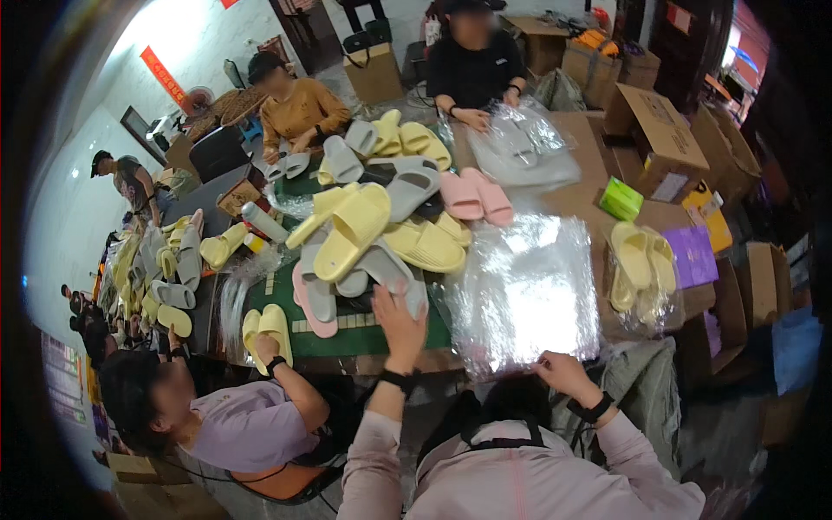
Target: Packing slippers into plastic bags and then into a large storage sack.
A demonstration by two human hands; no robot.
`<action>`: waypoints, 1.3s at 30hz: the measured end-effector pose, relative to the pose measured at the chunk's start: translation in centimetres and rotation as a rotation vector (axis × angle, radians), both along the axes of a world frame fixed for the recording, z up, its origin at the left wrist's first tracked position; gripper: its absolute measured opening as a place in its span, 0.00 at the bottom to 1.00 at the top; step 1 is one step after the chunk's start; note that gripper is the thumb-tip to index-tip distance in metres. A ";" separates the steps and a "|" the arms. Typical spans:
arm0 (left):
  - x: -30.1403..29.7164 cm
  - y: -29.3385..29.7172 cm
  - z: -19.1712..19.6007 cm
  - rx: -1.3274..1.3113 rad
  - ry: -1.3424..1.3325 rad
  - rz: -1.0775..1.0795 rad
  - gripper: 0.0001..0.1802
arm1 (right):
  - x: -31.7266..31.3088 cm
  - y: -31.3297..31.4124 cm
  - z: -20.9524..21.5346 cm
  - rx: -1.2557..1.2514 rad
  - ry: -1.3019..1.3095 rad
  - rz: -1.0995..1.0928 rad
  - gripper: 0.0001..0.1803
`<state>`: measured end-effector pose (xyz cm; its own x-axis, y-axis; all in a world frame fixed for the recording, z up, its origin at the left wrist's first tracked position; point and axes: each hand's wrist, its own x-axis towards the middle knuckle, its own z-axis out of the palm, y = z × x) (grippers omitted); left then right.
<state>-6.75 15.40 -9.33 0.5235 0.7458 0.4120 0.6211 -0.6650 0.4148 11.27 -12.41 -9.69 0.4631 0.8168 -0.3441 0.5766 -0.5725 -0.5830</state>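
My left hand (400,325) reaches to the near side of a slipper pile, its fingers stretched out and touching a grey slipper (414,293). At the near edge of a stack of clear plastic bags (527,290), my right hand (562,373) pinches a bag edge between thumb and fingers. Heaped in front of me are a large yellow slipper (354,232), more yellow and grey ones, and a pink slipper (312,303) partly under a grey one. A pair of pink slippers (477,196) lies beyond the bags.
Yellow slippers in clear wrap (643,260) lie on the right, beside a purple box (690,257) and a green packet (620,200). An open carton (654,139) stands behind them. A co-worker at left holds yellow slippers (271,334); another, opposite, handles a plastic bag (529,143).
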 end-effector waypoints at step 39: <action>8.3 -3.9 -6.1 -1.133 -0.758 -0.242 0.25 | 6.7 6.2 6.8 0.911 1.206 -0.414 0.41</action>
<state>1.53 11.46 -15.44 0.6093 0.7849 -0.1127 -0.0780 0.2008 0.9765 17.93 -6.20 -2.89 0.5250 0.8390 -0.1428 -0.5697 0.2217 -0.7914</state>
